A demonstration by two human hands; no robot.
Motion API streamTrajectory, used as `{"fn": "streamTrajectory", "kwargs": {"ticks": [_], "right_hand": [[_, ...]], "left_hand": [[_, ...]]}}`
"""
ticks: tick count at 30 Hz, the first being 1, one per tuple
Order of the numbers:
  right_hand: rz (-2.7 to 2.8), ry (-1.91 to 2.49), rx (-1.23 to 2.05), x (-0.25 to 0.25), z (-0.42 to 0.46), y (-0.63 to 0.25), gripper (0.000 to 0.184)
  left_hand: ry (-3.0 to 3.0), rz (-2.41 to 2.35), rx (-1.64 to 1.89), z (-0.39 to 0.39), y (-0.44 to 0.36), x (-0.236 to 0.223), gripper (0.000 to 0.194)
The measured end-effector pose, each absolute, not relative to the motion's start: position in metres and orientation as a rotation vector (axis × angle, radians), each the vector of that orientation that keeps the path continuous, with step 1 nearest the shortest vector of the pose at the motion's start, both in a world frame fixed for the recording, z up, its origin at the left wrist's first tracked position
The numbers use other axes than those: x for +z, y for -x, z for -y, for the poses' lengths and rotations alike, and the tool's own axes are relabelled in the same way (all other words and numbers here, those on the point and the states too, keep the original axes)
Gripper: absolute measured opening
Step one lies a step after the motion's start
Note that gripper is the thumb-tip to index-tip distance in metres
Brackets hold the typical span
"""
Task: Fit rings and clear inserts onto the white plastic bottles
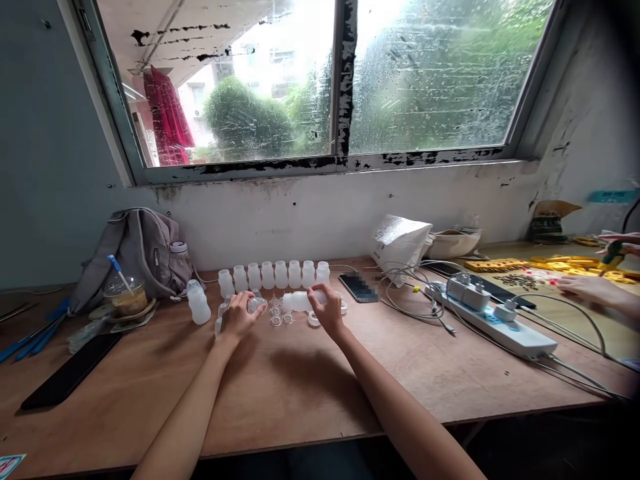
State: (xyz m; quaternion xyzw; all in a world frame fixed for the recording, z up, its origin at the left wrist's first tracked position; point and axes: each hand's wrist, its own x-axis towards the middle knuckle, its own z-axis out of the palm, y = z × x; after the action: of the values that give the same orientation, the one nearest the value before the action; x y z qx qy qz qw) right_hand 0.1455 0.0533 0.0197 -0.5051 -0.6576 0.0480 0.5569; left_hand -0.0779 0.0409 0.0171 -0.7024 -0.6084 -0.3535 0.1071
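My left hand (239, 316) is closed round a small clear plastic piece (256, 305) lying on the wooden table (280, 387). My right hand (327, 308) grips a white plastic bottle (299, 301) lying on its side, fingers wrapped over its right end. Between and just behind my hands lie a few small clear rings (280, 316) and a white cap (314, 320). A row of several upright white bottles (274, 275) stands behind them near the wall. One more bottle (198, 303) stands alone to the left.
A grey backpack (137, 257) and a plastic drink cup (126, 295) sit at the left, with a dark phone (70, 373) near the edge. Another phone (359, 287), a white bag (400, 243) and a power strip (493, 320) with cables lie right. Another person's hands (590, 287) work over yellow parts (500, 264).
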Motion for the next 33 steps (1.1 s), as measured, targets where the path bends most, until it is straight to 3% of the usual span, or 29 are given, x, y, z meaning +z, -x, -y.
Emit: {"fn": "streamTrajectory", "kwargs": {"ticks": [12, 22, 33], "right_hand": [[1.646, 1.187, 0.082, 0.018, -0.053, -0.146, 0.022], [1.618, 1.101, 0.034, 0.014, -0.057, -0.147, 0.020], [1.641, 1.102, -0.006, 0.012, -0.058, -0.144, 0.020]], "left_hand": [[2.183, 1.770, -0.705, -0.046, 0.083, -0.001, 0.026], [1.758, 1.739, -0.964, -0.057, 0.105, 0.002, 0.032], [1.844, 1.660, -0.942, -0.071, 0.112, -0.009, 0.031]]}}
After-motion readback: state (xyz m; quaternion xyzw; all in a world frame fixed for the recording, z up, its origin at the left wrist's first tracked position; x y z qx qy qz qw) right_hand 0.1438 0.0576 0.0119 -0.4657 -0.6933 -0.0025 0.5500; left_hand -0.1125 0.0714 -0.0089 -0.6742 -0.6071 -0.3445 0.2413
